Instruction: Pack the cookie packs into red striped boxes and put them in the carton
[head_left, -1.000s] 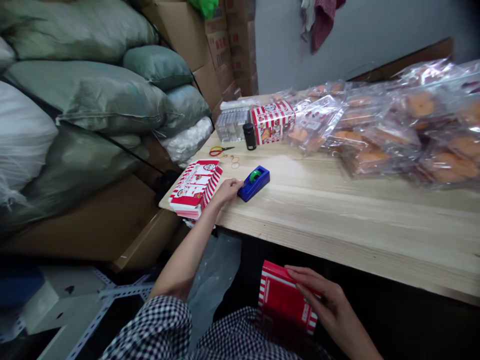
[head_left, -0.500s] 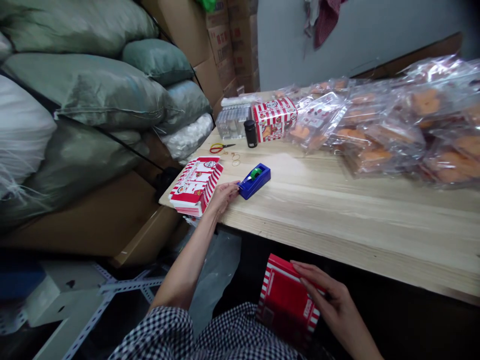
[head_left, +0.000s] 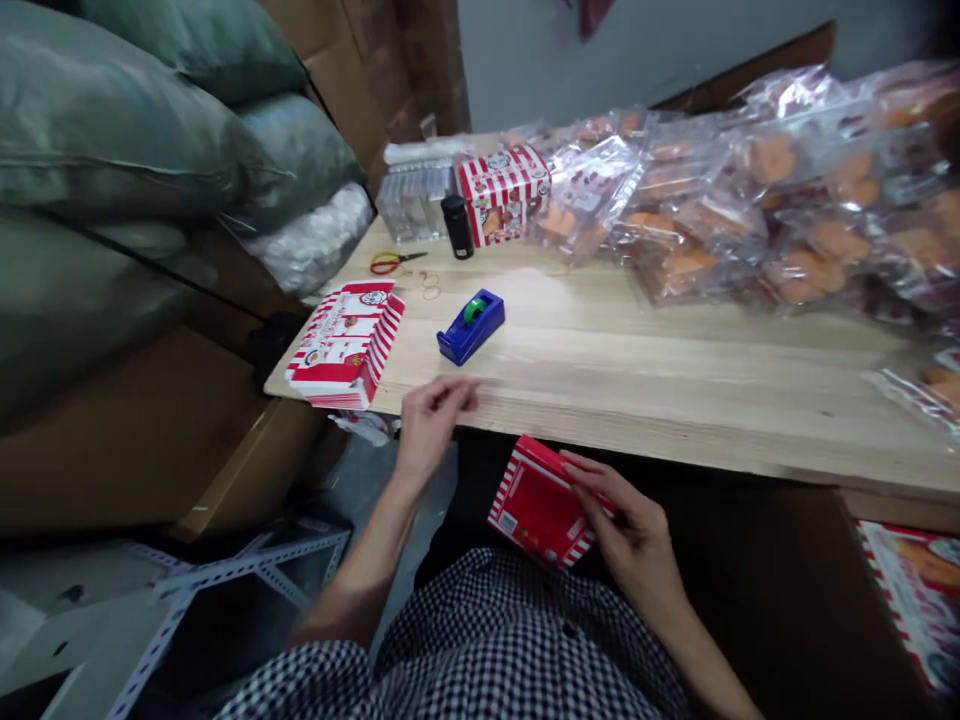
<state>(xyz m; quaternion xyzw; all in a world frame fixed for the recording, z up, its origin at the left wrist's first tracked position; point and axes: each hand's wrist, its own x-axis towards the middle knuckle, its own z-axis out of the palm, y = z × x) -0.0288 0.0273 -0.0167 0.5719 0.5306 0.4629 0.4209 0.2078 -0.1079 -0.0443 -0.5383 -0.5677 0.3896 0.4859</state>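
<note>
My right hand (head_left: pixel 626 515) grips a red box with striped edges (head_left: pixel 544 505) by its upper right side, in front of my lap below the table edge. With thumb and fingers pinched, my left hand (head_left: pixel 439 415) is over the table's front edge, left of the box. A piece of clear tape at its fingertips barely shows. Beyond that hand stands a blue tape dispenser (head_left: pixel 472 328) with a green-cored roll, apart from the fingers. Left of the dispenser lies a stack of flat red-and-white cartons (head_left: pixel 345 345).
Scissors (head_left: pixel 391 262) and rubber bands (head_left: pixel 430 285) lie behind the dispenser. A black bottle (head_left: pixel 457 228), a striped box (head_left: pixel 506 195) and clear cases (head_left: pixel 416 200) stand at the back. Bagged orange items (head_left: pixel 780 215) pile up on the right. Large sacks (head_left: pixel 135 150) rise at the left.
My left hand has left the tape dispenser and drawn back toward the red box, fingers pinched. My right hand still holds the box. The view has shifted right and down.
</note>
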